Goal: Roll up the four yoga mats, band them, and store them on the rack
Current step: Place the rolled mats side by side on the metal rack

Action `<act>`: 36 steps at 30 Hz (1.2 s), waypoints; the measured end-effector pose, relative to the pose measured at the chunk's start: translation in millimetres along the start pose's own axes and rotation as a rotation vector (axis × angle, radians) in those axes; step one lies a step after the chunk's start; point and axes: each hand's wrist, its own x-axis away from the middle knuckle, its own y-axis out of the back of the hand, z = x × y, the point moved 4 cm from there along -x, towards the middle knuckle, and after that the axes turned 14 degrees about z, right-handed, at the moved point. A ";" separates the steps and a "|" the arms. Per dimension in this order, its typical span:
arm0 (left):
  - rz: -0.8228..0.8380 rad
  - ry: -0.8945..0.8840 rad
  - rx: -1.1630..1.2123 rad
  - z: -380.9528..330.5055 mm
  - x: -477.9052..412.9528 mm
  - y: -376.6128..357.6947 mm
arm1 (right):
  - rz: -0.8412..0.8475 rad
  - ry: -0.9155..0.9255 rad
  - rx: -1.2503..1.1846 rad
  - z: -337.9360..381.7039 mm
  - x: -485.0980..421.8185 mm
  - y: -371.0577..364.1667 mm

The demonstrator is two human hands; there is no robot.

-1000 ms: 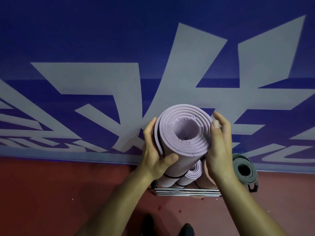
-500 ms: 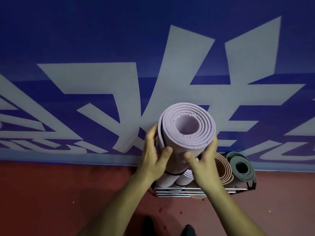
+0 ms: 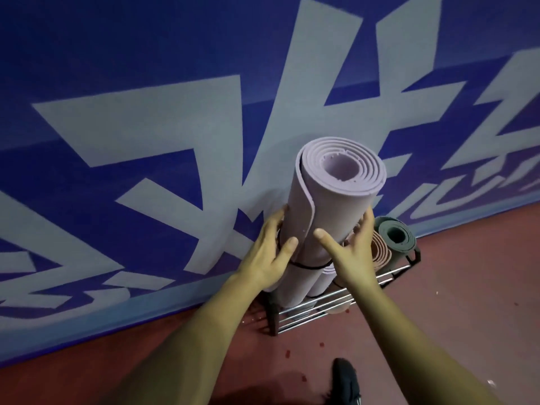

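Step in hand: storing. The lilac yoga mat (image 3: 336,206), rolled and with its black band (image 3: 309,266) on, stands upright at the left end of the wire rack (image 3: 321,305). Left hand (image 3: 263,255) and right hand (image 3: 350,252) clasp its sides, thumbs in front. Next, probably: seat it firmly, then release gently. A smaller lilac roll (image 3: 327,276), a peach mat (image 3: 380,249) and a grey-green mat (image 3: 394,235) crowd its right; the blue wall (image 3: 146,68) stands behind.

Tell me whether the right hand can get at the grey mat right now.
Probably, once freed: the right hand grips the lilac mat, but the grey mat stands near it, top uncovered.
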 end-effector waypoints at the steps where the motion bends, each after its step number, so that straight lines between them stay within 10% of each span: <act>1: 0.027 -0.009 -0.026 7.7 1.7 1.1 | -0.029 0.005 0.017 -2.5 4.3 -6.0; 36: 0.237 0.264 0.288 209.7 21.8 -103.7 | -0.453 0.127 0.218 -75.5 24.6 -24.8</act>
